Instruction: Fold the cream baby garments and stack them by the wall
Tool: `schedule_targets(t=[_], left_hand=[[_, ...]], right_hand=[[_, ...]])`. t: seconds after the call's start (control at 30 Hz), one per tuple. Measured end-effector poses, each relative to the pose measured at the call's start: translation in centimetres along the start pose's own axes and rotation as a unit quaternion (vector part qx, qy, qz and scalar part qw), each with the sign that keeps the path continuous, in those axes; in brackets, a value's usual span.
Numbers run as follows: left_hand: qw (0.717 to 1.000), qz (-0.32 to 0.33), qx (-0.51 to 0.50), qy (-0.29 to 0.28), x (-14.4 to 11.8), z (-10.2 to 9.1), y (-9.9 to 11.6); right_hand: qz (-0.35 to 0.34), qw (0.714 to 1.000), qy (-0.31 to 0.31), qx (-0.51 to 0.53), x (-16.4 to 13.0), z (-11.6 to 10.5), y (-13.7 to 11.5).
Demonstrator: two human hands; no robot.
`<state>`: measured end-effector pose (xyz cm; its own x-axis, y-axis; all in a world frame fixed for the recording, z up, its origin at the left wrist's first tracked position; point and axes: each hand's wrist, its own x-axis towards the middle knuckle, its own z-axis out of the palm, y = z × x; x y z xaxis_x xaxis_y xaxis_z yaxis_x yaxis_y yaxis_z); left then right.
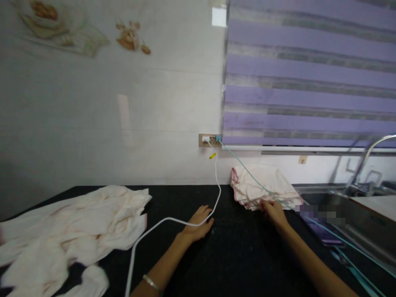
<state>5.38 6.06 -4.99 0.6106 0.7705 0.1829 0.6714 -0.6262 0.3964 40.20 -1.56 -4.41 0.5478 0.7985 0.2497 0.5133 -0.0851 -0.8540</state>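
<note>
White, pink-edged cloth (272, 177) is lying folded and slightly rumpled on the black counter (235, 255), right of centre in the frame. At its near edge, the right hand (274, 211) is touching it with bent fingers; whether they are pinching fabric, I cannot tell. Near lower centre, the left hand (198, 217) is lying open, thumb apart, a white cord (168, 219) crossing before it.

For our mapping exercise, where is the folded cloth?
In the head view, right of centre, the folded cloth lies at the right hand, left of the sink.
</note>
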Motion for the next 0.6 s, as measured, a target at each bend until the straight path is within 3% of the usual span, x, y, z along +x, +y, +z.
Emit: schedule_targets(t=[0.2, 0.37, 0.6], left_hand=[[0.999, -0.027, 0.009, -0.036, -2.1, -1.1, 1.4], [0.998, -0.030, 0.023, -0.057, -3.3, -1.6, 2.0], [0.999, -0.030, 0.031, -0.031, -3.6, -1.2, 2.0]], right_hand=[[0.056, 0.998, 0.021, 0.035, 0.9, 1.1, -0.1], [0.046, 0.998, 0.038, -0.009, 1.5, 1.8, 1.1], [0.003, 0.996, 0.051, -0.070, 1.0, 1.9, 0.8]])
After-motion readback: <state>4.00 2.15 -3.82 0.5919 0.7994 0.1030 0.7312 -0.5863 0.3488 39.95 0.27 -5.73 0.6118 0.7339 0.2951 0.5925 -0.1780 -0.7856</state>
